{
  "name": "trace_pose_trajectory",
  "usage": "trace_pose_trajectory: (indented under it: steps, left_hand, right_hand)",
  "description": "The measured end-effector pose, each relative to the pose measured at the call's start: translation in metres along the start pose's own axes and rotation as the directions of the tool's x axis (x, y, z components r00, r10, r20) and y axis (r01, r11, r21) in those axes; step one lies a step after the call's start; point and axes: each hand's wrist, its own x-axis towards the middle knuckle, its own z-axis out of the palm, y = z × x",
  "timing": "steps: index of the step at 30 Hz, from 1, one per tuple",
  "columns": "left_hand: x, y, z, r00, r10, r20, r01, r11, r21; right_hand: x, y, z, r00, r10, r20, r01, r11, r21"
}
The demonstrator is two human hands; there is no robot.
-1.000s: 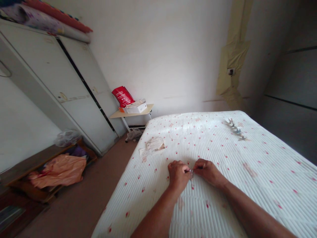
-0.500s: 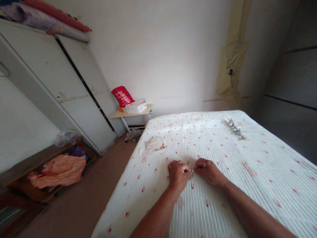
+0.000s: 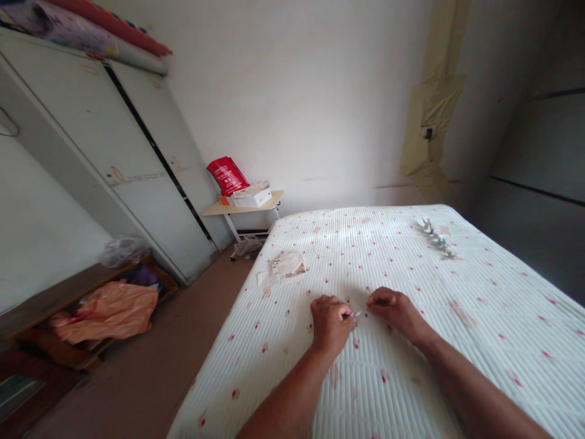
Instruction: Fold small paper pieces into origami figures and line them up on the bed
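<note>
The left hand is low over the bed, its thumb and fingers pinched on a small, pale piece. The piece pokes out toward the right hand; its shape is too small and blurred to make out. The right hand is just beside it, apart from both the piece and the left hand, with its fingers curled inward; one cannot tell whether their tips meet or hold anything. Both forearms reach in from the near edge, over a white, ribbed cover dotted with red

Farther off on the bed, a sheet of printed paper lies near the left edge, and a row of small, pale and bluish shapes lies toward the far right. Past the far left corner, a small desk carries a red bag and a white box. A wardrobe is at the left, rolled mats on top; a socket is on the wall
</note>
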Motion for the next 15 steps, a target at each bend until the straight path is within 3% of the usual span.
trace_pose_trajectory:
  steps: [5, 9, 15]
  left_hand:
    - [0.0001, -0.0012, 0.0011, 1.0, 0.002, 0.015, -0.002, 1.0, -0.001]
    - [-0.0007, -0.0005, -0.0006, 1.0, 0.008, 0.021, -0.007, 1.0, -0.008]
    - [-0.0015, -0.0001, -0.0012, 1.0, 0.03, -0.001, -0.03, 1.0, -0.004]
  right_hand:
    - [-0.0085, -0.0062, 0.0038, 0.981, -0.183, 0.058, 0.188, 0.977, -0.101]
    - [-0.0089, -0.0063, 0.0083, 0.979, -0.199, 0.049, 0.205, 0.956, -0.211]
    - [-0.0109, -0.0055, 0.0082, 0.971, -0.238, 0.017, 0.235, 0.941, -0.245]
